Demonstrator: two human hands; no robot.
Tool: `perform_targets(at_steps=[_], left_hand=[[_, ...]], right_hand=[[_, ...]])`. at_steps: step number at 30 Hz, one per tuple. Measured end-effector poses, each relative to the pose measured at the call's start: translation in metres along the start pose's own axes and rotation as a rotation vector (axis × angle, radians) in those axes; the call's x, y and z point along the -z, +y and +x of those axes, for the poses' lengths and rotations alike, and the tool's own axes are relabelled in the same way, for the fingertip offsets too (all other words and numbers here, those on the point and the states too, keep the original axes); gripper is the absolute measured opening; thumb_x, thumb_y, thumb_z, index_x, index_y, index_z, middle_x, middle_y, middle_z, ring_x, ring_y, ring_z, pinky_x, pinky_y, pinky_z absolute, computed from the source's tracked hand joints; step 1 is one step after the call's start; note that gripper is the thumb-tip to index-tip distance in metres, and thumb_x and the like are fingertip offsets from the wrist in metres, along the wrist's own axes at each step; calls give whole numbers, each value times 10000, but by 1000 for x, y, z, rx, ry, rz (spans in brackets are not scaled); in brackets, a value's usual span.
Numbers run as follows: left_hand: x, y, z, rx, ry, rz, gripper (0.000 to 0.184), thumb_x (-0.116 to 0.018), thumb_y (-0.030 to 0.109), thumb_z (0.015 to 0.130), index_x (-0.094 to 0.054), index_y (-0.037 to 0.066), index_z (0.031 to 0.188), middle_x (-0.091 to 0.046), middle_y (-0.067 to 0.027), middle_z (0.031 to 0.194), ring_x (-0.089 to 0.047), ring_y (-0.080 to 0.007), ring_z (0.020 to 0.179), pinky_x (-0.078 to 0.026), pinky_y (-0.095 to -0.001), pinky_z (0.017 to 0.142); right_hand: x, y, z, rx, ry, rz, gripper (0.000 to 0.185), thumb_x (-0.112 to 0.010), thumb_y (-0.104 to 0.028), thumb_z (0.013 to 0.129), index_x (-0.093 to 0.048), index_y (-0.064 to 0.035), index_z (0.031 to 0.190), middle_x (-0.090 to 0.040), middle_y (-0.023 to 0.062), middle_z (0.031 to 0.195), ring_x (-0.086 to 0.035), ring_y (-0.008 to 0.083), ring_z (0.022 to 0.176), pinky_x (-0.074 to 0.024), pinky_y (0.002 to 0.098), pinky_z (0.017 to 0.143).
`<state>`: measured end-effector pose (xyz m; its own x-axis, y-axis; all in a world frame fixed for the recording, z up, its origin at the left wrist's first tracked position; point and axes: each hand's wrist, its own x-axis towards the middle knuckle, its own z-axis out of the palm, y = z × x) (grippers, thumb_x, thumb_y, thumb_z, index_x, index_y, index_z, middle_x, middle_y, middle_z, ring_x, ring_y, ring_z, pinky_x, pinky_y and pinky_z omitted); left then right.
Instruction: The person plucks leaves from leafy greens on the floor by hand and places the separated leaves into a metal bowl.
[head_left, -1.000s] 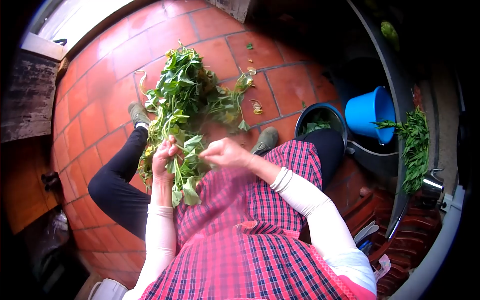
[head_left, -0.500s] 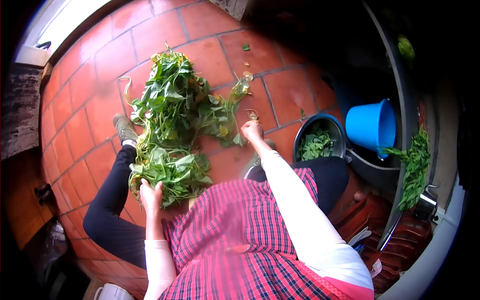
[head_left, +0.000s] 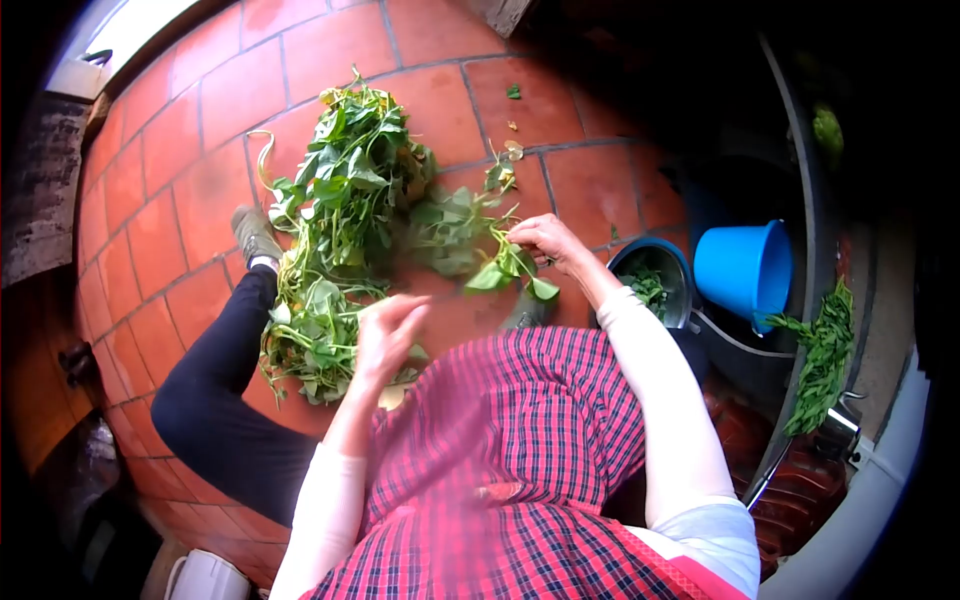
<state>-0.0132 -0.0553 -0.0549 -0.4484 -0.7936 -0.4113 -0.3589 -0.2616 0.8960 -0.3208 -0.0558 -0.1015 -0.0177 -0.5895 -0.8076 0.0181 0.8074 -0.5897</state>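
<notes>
You can slip your right hand over the bare floor tiles, but the metal bowl's rim blocks the blue bucket.

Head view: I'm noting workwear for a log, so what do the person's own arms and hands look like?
Pale, close-fitting sleeves stop short of both wrists. A looser, bluish-white sleeve shows at the right upper arm. The left hand and right hand wear no gloves.
</notes>
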Motion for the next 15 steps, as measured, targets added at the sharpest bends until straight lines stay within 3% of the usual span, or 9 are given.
perform_targets(at_steps=[2, 3, 4, 6, 7, 8, 10, 12, 15], left_hand=[[-19, 24, 5, 121, -34, -55, 306, -611, 258, 793, -645, -11, 935, -650, -126, 798, -609, -148, 718, -473, -293, 669], [-29, 27, 9, 114, -21, -45, 306, -598, 272, 845, -640, -23, 914, -581, -4, 725, -484, -57, 663, -398, -221, 606], [-38, 30, 10, 273, -49, -353, 381, -606, 352, 840, -635, -26, 874, -586, -14, 727, -493, -76, 646, -405, -223, 613], [-45, -3, 25, 438, -192, -675, 441, -606, 420, 824, -627, -18, 872, -614, -40, 749, -543, -120, 661, -428, -228, 624], [-44, 3, 26, 560, -336, -1008, 444, -609, 438, 809, -621, -1, 875, -632, -68, 776, -577, -160, 656, -450, -233, 599], [-47, 13, 21, 631, -375, -1110, 363, -613, 358, 829, -603, 3, 898, -637, -82, 791, -578, -168, 621, -473, -241, 571], [-50, 17, 14, 514, -433, -1109, 263, -611, 278, 839, -587, 30, 923, -631, -67, 795, -588, -165, 615, -497, -250, 562], [-41, 22, 5, 464, -357, -1155, 178, -590, 216, 851, -573, 59, 935, -621, -53, 803, -610, -163, 646, -520, -261, 583], [-42, 27, -1, 422, -284, -1358, 153, -544, 203, 878, -563, 58, 918, -605, -51, 808, -597, -229, 837, -477, -440, 850]], right_hand=[[-29, -31, -52, 194, -71, -150, 139, -614, -156, 783, -670, -30, 797, -563, -20, 639, -449, 42, 532, -335, 209, 459], [-44, -37, -73, 291, -107, -222, 120, -611, -145, 808, -671, -42, 816, -537, -35, 612, -394, 23, 472, -285, 190, 411], [-53, -37, -88, 391, -158, -268, 163, -608, -157, 815, -670, -12, 858, -582, -13, 654, -469, 40, 547, -362, 193, 477], [-70, -33, -109, 573, -179, -405, 197, -596, -165, 824, -659, 15, 874, -605, 1, 673, -514, 53, 621, -416, 214, 553], [-78, -37, -125, 546, -135, -478, 216, -595, -173, 823, -648, 26, 888, -615, 30, 672, -533, 61, 642, -442, 242, 590], [-86, -35, -133, 551, -69, -533, 214, -600, -181, 804, -650, 11, 886, -617, 51, 674, -532, 64, 634, -442, 251, 588], [-92, -31, -148, 535, -59, -585, 217, -592, -184, 786, -654, -2, 887, -625, 73, 679, -555, 73, 648, -455, 263, 606], [-92, -20, -158, 550, -10, -555, 191, -570, -190, 768, -668, -45, 844, -637, 81, 669, -600, 135, 630, -468, 291, 593], [-93, -7, -173, 578, 121, -672, 191, -555, -201, 745, -676, -81, 831, -639, 119, 685, -629, 216, 638, -480, 330, 599]])
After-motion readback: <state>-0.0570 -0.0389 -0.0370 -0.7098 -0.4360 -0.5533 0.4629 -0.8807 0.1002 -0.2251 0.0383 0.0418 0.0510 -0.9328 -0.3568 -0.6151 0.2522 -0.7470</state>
